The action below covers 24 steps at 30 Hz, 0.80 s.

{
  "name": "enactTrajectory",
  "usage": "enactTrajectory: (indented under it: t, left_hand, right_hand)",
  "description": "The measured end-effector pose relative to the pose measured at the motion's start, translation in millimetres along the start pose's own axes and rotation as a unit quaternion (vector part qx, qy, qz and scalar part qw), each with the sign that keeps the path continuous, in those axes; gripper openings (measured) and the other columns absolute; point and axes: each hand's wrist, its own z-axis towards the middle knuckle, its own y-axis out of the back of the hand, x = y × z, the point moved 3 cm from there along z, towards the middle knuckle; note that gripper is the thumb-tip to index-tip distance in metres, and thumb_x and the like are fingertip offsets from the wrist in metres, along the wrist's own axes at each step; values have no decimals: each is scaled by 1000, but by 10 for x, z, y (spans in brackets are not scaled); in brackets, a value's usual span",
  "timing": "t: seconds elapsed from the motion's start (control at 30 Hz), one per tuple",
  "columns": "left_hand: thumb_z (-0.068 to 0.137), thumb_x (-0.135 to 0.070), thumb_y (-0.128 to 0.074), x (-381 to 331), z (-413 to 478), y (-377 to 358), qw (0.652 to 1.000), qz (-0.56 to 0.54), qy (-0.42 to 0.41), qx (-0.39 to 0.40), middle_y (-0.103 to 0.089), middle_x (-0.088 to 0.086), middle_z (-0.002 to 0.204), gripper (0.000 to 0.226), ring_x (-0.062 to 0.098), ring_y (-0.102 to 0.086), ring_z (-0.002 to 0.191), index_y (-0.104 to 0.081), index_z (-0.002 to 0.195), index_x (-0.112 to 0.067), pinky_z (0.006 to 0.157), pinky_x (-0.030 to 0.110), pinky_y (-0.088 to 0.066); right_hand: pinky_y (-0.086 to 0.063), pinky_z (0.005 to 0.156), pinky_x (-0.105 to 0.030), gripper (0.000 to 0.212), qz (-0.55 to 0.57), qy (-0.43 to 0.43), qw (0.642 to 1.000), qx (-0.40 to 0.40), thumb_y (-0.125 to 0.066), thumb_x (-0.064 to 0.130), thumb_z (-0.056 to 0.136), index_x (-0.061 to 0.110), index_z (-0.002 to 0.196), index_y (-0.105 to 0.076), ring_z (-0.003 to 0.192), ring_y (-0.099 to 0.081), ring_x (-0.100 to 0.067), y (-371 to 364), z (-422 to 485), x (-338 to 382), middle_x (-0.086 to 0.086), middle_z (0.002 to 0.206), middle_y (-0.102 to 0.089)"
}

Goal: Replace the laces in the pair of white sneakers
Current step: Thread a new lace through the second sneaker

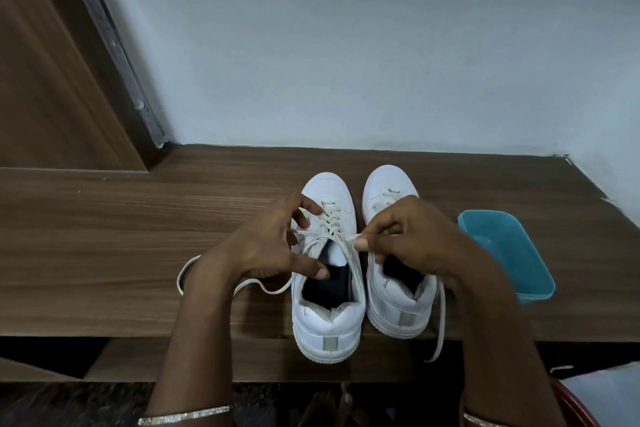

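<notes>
Two white sneakers stand side by side, toes away from me, on a wooden table [104,218]. The left sneaker [327,315] has a cream lace [329,222] threaded through its eyelets. My right hand [405,236] pinches one end of that lace near the top eyelets. My left hand [270,246] rests over the left side of the same sneaker, fingers spread, the thumb on its collar; a loose length of lace [256,284] trails under it across the table. The right sneaker [398,302] is partly hidden by my right hand, and a lace end [439,329] hangs over the table's front edge.
A teal plastic tub [509,253] stands just right of the right sneaker. A pale wall runs behind the table, with a brown door and frame [52,80] at the left. A red chair edge [575,409] shows at the bottom right.
</notes>
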Motion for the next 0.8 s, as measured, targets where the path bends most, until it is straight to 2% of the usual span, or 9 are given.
enactTrajectory:
  t: [0.1, 0.2, 0.3, 0.4, 0.47, 0.6, 0.63, 0.7, 0.8]
  left_hand:
    - [54, -32, -98, 6, -3, 1, 1000, -14, 5, 4, -56, -7, 111, 81, 19, -63, 98, -54, 121, -40, 89, 44, -56]
    - [54, -32, -98, 4, -1, -3, 1000, -7, 7, 3, -56, -8, 109, 81, 19, -64, 93, -53, 121, -39, 86, 42, -56]
    - [51, -38, -98, 21, 10, -4, 1000, -8, 8, 6, -58, -9, 106, 82, 17, -64, 86, -52, 119, -43, 81, 41, -57]
    - [49, -41, -98, 47, 13, -2, 1000, -16, 10, 8, -60, -8, 103, 81, 17, -64, 81, -53, 117, -44, 79, 42, -56]
    - [52, -36, -98, 45, 7, -5, 1000, -26, 10, 9, -61, -6, 101, 80, 20, -65, 80, -53, 117, -43, 78, 42, -56]
    - [51, -38, -98, 58, 20, -14, 999, -39, 18, 13, -65, -3, 96, 77, 16, -65, 76, -54, 114, -43, 78, 44, -56]
    - [48, -41, -98, 70, 22, -16, 998, -48, 22, 16, -66, -4, 93, 77, 14, -65, 75, -54, 111, -43, 76, 45, -56]
    - [43, -46, -95, 105, 31, -18, 997, -68, 28, 21, -67, -6, 85, 76, 13, -64, 71, -55, 106, -40, 73, 46, -56]
    - [47, -43, -94, 127, 25, -23, 993, -106, 32, 36, -67, -5, 78, 67, 14, -60, 70, -60, 102, -26, 70, 43, -51]
  right_hand:
    - [-41, 48, -12, 9, 141, -7, 985, -99, -75, 20, 88, 16, 81, -80, 52, -55, -2, 192, -64, -126, -1, 68, -74]
    - [-40, 49, -13, 15, 286, -9, 942, -174, -65, 18, 95, 13, 86, -76, 61, -53, -5, 293, -68, -231, -4, 95, -77]
    - [-36, 48, -18, 25, 523, 30, 837, -158, -53, 23, 100, 16, 81, -68, 70, -58, -9, 332, -58, -223, -10, 113, -73]
    - [-37, 53, -24, 31, 681, 26, 718, -141, -46, 25, 100, 19, 70, -55, 71, -66, -18, 374, -97, -199, -4, 78, -66]
    - [-29, 48, -23, 33, 705, 22, 697, -127, -49, 23, 95, 20, 63, -43, 48, -49, -13, 353, -115, -168, 4, 52, -42]
    - [-12, 37, -20, 25, 621, 10, 780, -74, -61, 19, 80, 20, 62, -45, 32, -16, -5, 232, -80, -66, 9, 42, -21]
    - [-15, 37, -19, 12, 560, 1, 824, -79, -66, 17, 78, 19, 72, -56, 32, -19, -5, 196, -63, -32, 8, 43, -25]
    - [-30, 40, -21, 32, 384, -25, 918, -94, -76, 14, 79, 27, 106, -63, 39, -37, -8, 115, -34, 27, 6, 50, -45]
    - [-48, 64, -23, 42, 130, -11, 990, -53, -86, 29, 75, 36, 111, -65, 64, -64, -4, -35, -6, 106, 3, 76, -72]
